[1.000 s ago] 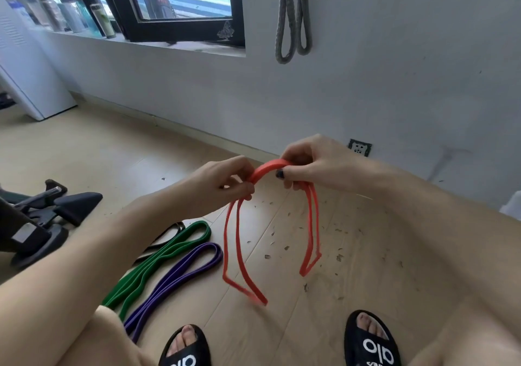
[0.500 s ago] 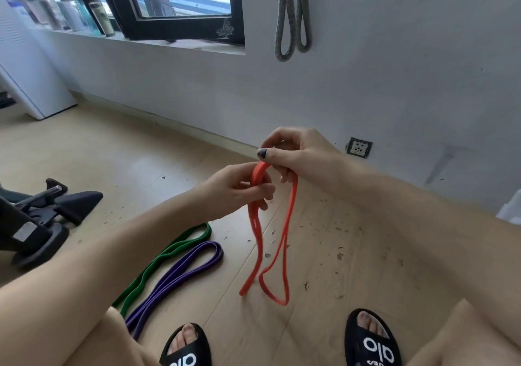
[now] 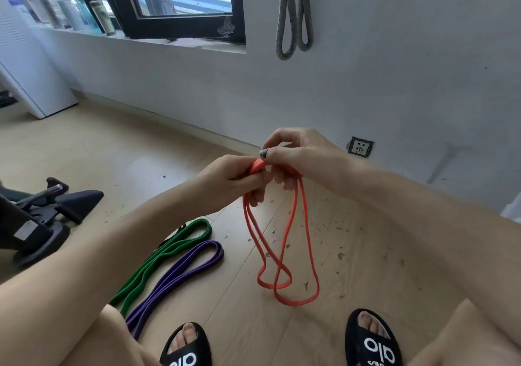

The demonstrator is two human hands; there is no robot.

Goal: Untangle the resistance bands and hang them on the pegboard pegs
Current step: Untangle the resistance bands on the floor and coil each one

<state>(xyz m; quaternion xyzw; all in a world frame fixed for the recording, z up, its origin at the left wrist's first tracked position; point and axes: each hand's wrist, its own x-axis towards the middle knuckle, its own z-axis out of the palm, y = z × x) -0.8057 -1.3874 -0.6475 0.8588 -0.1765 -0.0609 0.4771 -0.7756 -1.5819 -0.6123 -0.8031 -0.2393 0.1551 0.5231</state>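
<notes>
Both hands, left hand [image 3: 239, 178] and right hand [image 3: 296, 154], pinch my orange band [image 3: 282, 253] closed at its top; since a moment ago its hanging loops have crossed, so untangling isn't finished

Grey band [image 3: 294, 16] top cut by upper edge, peg unseen. Red band [image 3: 282, 241] top hidden inside fists. Green band [image 3: 169, 255], purple band [image 3: 180, 275] near ends behind left arm. Sandals [image 3: 372, 343] cropped at bottom.
</notes>
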